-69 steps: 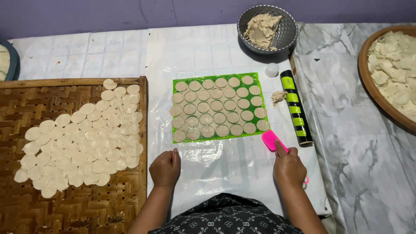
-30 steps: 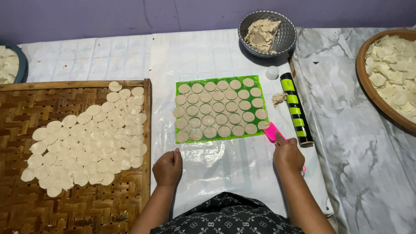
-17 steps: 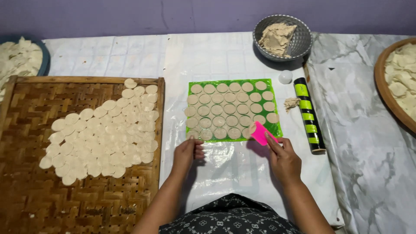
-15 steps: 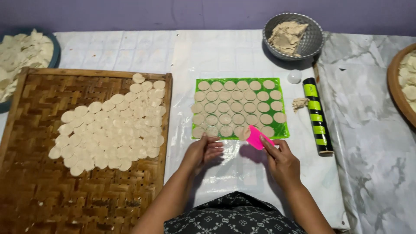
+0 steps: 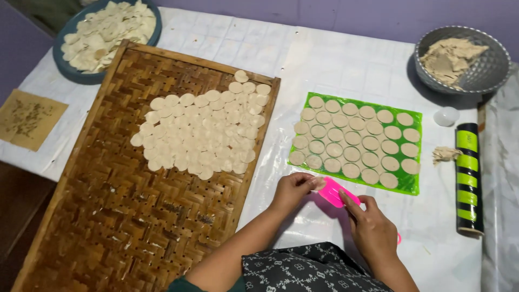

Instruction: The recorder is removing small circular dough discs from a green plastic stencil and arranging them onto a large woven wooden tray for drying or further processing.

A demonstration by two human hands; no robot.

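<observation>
1. While the right hand (image 5: pixel 373 232) grips a pink scraper (image 5: pixel 337 191) by its rear end, the blade lies just in front of the near edge of the green sheet (image 5: pixel 415 116), on the white table cover (image 5: pixel 346 59).
2. Fingers of the left hand (image 5: pixel 292 190) are pinched closed on a small dough disc (image 5: pixel 319 183) at the tip of the scraper, just off the sheet's near left corner.
3. On the green sheet lie rows of cut dough rounds (image 5: pixel 352 136), each apart from its neighbours.
4. Judging by their look, the rounds are thin, soft and light; they would likely stretch or tear if pulled, so a hold at the edge with the blade slid beneath seems safest.
5. Left of the green sheet, a woven bamboo tray (image 5: pixel 108 216) carries a patch of overlapping rounds (image 5: pixel 203 130).
6. Beyond that tray sits a blue dish (image 5: pixel 67 73) heaped with more pieces.
7. Right of the green sheet lie a dough scrap (image 5: pixel 445 154), a black and green roller (image 5: pixel 468 178) and a small white cap (image 5: pixel 446 115); a grey bowl (image 5: pixel 494 73) of dough trimmings stands beyond them.
</observation>
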